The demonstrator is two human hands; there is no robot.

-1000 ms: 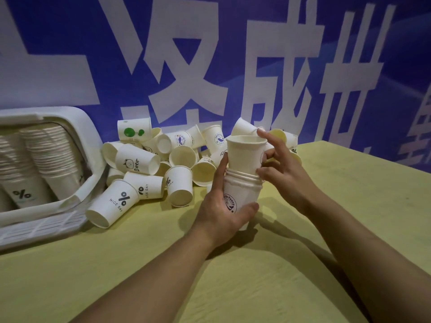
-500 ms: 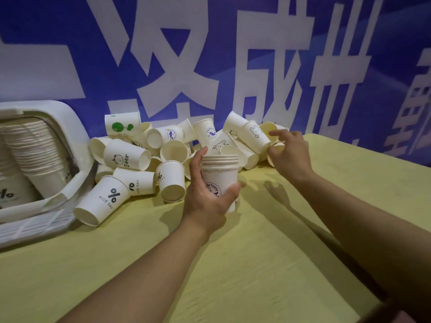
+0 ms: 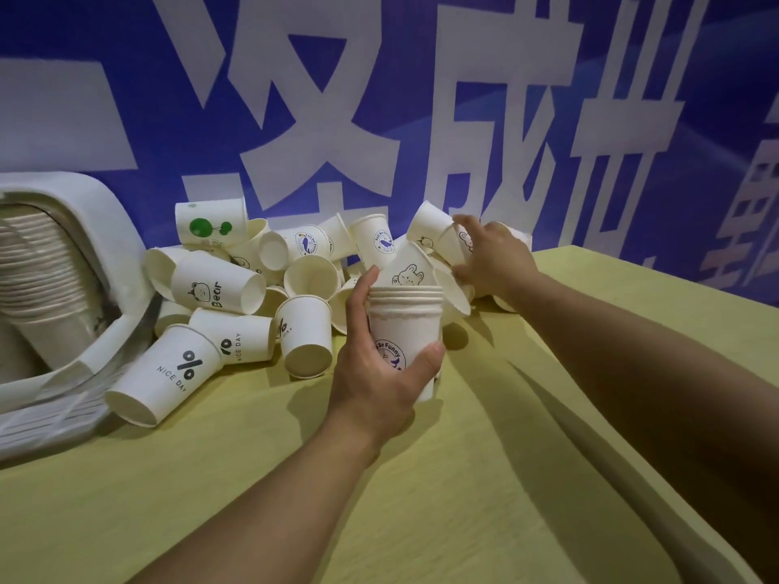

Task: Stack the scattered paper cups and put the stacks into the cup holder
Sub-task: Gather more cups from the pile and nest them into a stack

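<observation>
My left hand (image 3: 379, 373) grips an upright stack of several nested white paper cups (image 3: 406, 322) above the yellow table. A pile of scattered paper cups (image 3: 261, 288) lies on its side against the blue wall behind the stack. My right hand (image 3: 491, 263) is on the right end of that pile, its fingers curled round a tilted cup with a small cartoon print (image 3: 447, 238). At the far left stands the white cup holder (image 3: 97, 229), tipped back, with long stacks of cups (image 3: 38, 280) inside it.
The yellow table (image 3: 484, 478) runs toward me and to the right, its right edge slanting away. A blue banner with large white characters (image 3: 379, 99) forms the wall right behind the pile. A ribbed white tray part (image 3: 50, 415) lies under the holder.
My right hand let go of the cup it pushed onto the stack and moved back and right to the pile, taking hold of another cup. The stack now sits lower in my left hand.
</observation>
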